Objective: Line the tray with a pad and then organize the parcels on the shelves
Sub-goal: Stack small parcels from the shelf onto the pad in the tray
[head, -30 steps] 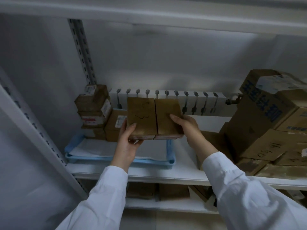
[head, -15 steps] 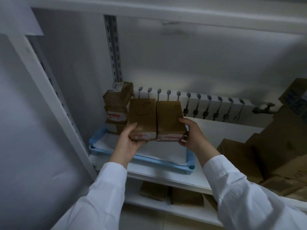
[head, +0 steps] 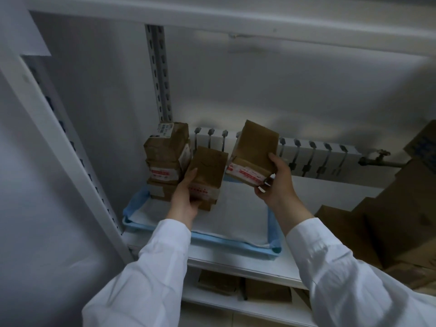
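the left parcel (head: 207, 168) stands on the white pad (head: 236, 213) lining the blue tray (head: 226, 243), left hand (head: 186, 197) clasped around it. the right parcel (head: 253, 153) hangs tilted above the pad, pinched by the right hand (head: 277, 185). a stack of parcels (head: 166, 159), seemingly in the tray's far-left corner, sits just beside them on the shelf (head: 254, 265).

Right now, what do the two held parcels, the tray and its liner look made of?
Left-hand parcel and right-hand parcel: brown corrugated cardboard by the look, matte, with glossy tape and red-printed labels on the ends. Tray: light blue, thin raised rim, probably moulded plastic. Pad: white, matte, slightly rumpled with a blue edge at the corners, so likely soft absorbent paper or fabric.
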A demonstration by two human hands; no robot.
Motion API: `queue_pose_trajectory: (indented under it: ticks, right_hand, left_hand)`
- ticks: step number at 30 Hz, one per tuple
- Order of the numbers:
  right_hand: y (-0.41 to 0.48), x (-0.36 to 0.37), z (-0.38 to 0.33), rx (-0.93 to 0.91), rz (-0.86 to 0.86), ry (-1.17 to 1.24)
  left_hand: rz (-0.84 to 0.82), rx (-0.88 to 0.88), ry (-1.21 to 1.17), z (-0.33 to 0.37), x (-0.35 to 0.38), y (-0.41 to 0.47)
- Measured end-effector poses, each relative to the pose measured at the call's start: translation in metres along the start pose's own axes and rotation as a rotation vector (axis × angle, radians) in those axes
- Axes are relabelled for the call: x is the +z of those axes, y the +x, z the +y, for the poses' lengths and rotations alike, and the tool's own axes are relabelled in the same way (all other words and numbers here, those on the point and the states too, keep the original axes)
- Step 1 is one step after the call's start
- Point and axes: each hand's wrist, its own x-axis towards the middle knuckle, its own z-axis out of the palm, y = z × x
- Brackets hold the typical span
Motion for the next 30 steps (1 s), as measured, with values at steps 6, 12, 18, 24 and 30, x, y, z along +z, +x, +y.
queue_pose_trajectory:
  ticks: [6, 12, 18, 24, 30]
  right_hand:
    - [0.004, 0.013, -0.003, 0.028, -0.053, 0.003]
    - [0.008, 0.036, 0.0, 0.029, -0.117, -0.076]
    - [0.006, 0.066, 0.001, 0.051, -0.148, -0.24]
    - [0.01, 0.089, 0.005, 0.057, -0.146, -0.386]
    - [0.014, 0.099, 0.01, 0.051, -0.159, -0.438]
  left_hand:
    - [0.027, 0.022, -0.116, 0.0, 0.009, 0.003]
    - [0.144, -0.033, -0.125, 0.008, 0.013, 0.01]
    - [0.055, -0.025, -0.07, 0.012, 0.012, 0.016]
    - [0.054, 0.075, 0.03, 0.012, 0.004, 0.016]
    - [0.049, 0.013, -0.073, 0.017, 0.006, 0.016]
